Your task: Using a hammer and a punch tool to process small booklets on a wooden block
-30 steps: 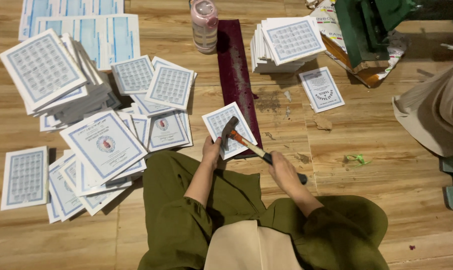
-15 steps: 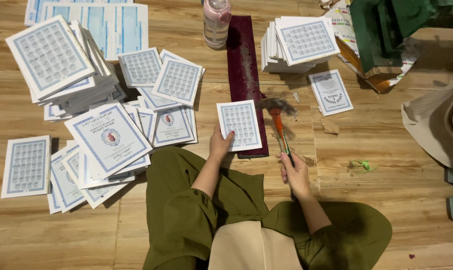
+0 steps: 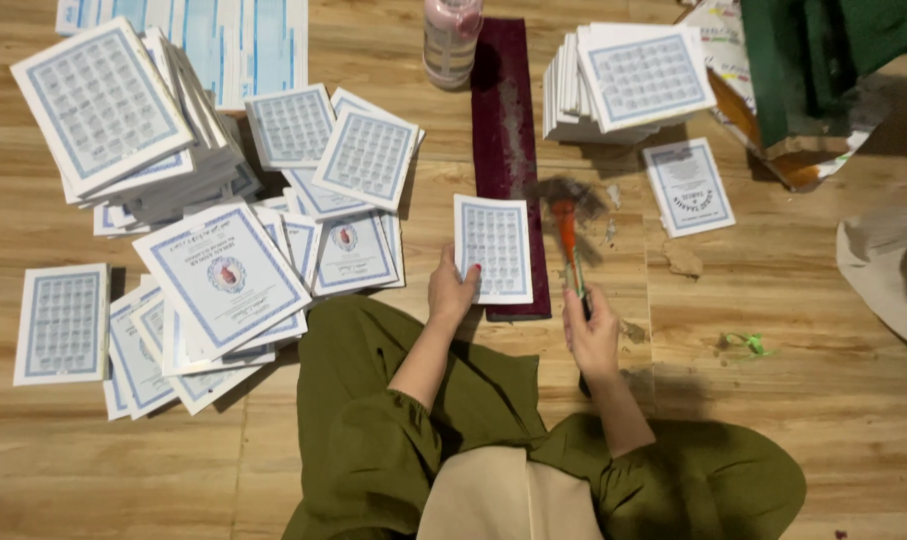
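On the wooden plank floor [image 3: 793, 400], just in front of the seated person's knees, a small white booklet with a blue patterned cover [image 3: 493, 248] lies half across a long dark maroon strip of cloth-like material [image 3: 503, 120]. The left hand [image 3: 451, 290] rests at the booklet's near left corner, fingers curled and thumb pressing its edge flat. The right hand [image 3: 591, 335] is closed in a fist around the handle of a hammer with an orange neck [image 3: 565, 235] — its head is blurred, just right of the booklet and over the strip's right edge.

At the far end of the strip stands a clear plastic bottle with a pinkish top [image 3: 451, 40]; what it holds cannot be told. Right of it sits a squared stack of the same booklets [image 3: 628, 80], with a single booklet [image 3: 688, 185] lying face-up nearer, apart from the stack. Small scraps lie near it, and a green scrap [image 3: 745, 344] is on the floor to the right.

To the left, many more booklets spread out — a tall leaning pile [image 3: 113, 120] at the far left and a loose fan of overlapping booklets [image 3: 223, 280] nearer. Flat blue-and-white printed sheets [image 3: 243, 40] lie at the far edge. At far right is an open cardboard box [image 3: 773, 140] with green material in it.
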